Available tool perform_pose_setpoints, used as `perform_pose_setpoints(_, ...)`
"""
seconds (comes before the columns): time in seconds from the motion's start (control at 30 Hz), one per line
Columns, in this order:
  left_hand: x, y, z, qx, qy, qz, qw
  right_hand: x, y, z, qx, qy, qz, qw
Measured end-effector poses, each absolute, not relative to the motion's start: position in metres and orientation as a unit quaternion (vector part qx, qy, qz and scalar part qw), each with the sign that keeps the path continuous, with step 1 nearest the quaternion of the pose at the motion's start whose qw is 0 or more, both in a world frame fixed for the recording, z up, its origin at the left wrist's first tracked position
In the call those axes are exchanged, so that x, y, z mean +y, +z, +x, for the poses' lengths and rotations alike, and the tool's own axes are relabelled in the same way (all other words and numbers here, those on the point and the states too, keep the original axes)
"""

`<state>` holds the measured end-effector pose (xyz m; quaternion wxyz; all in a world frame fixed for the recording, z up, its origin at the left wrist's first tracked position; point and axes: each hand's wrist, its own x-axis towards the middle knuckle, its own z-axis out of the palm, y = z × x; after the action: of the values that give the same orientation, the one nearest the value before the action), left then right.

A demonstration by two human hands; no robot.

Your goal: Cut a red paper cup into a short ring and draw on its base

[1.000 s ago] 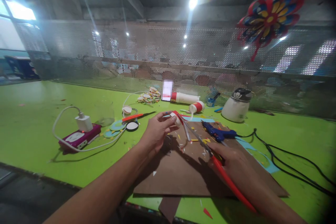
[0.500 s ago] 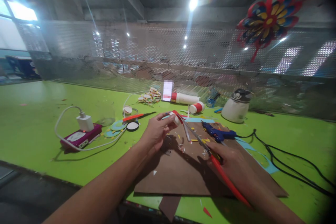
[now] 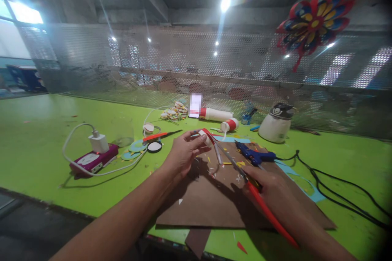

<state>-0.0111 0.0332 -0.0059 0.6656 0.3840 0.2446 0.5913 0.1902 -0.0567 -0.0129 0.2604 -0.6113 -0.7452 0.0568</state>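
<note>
My left hand (image 3: 185,151) pinches a small white and red paper cup piece (image 3: 207,136) above the brown board (image 3: 208,210). In my right hand (image 3: 268,189) are scissors with red handles (image 3: 269,214); their blades point up and left and reach the cup piece, parted around its edge. A narrow strip (image 3: 218,155) hangs down beside the blades. Small paper scraps lie on the board under my hands.
A blue glue gun (image 3: 254,154) lies at the board's right, its black cable running right. Behind stand a phone (image 3: 195,105), stacked cups (image 3: 217,114) and a white jug (image 3: 275,124). At left are a purple power block (image 3: 94,159) and orange-handled scissors (image 3: 156,136).
The scissors' red handle has swung slightly down and right. The cup piece has turned a little in my left hand, and a white curl shows further right behind it.
</note>
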Motion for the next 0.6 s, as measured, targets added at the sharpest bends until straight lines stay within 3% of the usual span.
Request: perform_pose_setpoints(0.6,0.0333,-0.0042,-0.0099,0.261,0.585,0.368,0.674,-0.0548,-0.0171,0.1910,-0.740,0.051,-0.620,0.256)
